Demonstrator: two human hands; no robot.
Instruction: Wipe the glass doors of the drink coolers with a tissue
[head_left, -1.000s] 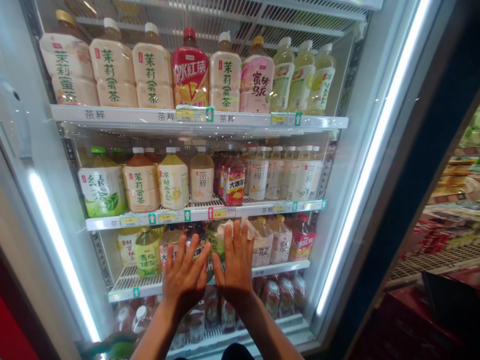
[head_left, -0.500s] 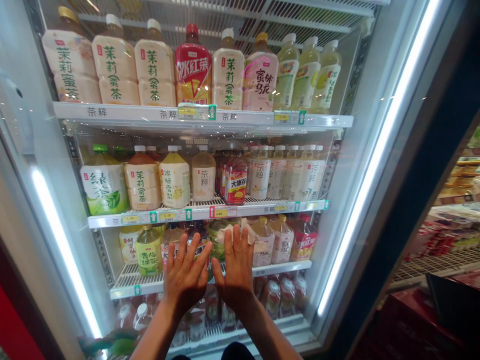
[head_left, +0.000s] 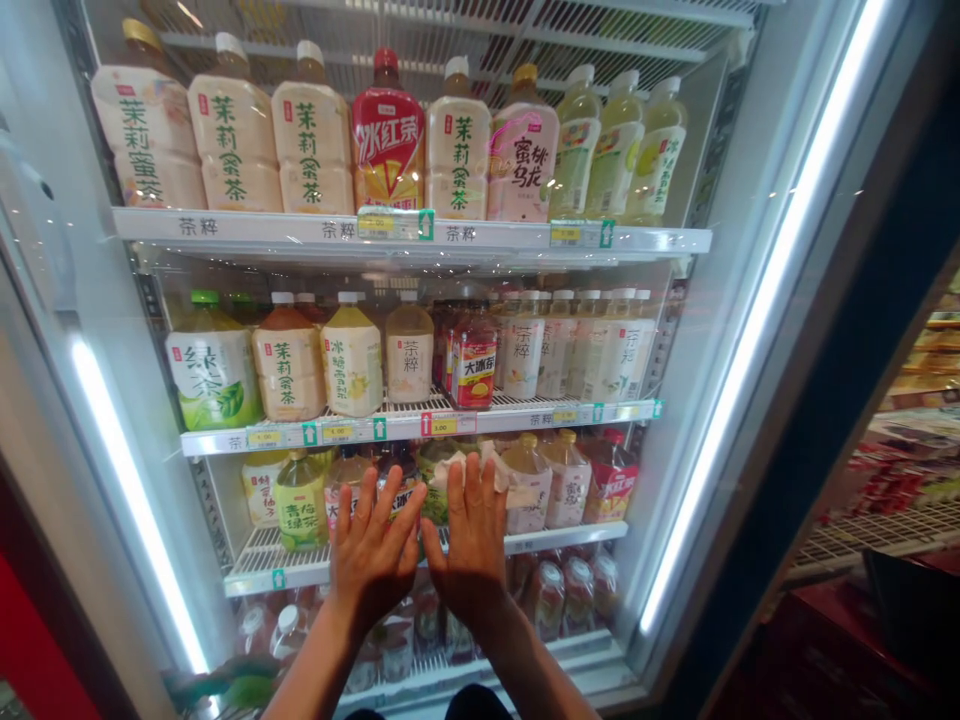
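Note:
Both my hands lie flat against the glass door (head_left: 697, 330) of a drinks fridge, side by side, fingers stretched upward. My left hand (head_left: 371, 555) is open with its fingers spread, level with the third shelf (head_left: 255, 570). My right hand (head_left: 472, 550) is open too, and its fingertips rest on a crumpled white cloth (head_left: 504, 478) pressed to the glass. Behind them stand tea bottles: a green-labelled one (head_left: 300, 505) to the left, pale pink ones (head_left: 566, 485) to the right.
Large tea bottles, including a red one (head_left: 386, 140), fill the top shelf (head_left: 225, 228). The second shelf (head_left: 525, 420) has smaller bottles and a red-labelled one (head_left: 472, 365). Lit strips (head_left: 757, 320) run down both door edges. At right are a dark frame and store shelving (head_left: 900, 500).
Both hands stay pressed flat in nearly the same place. The view has drifted slightly, so the shelves sit a little further right and lower.

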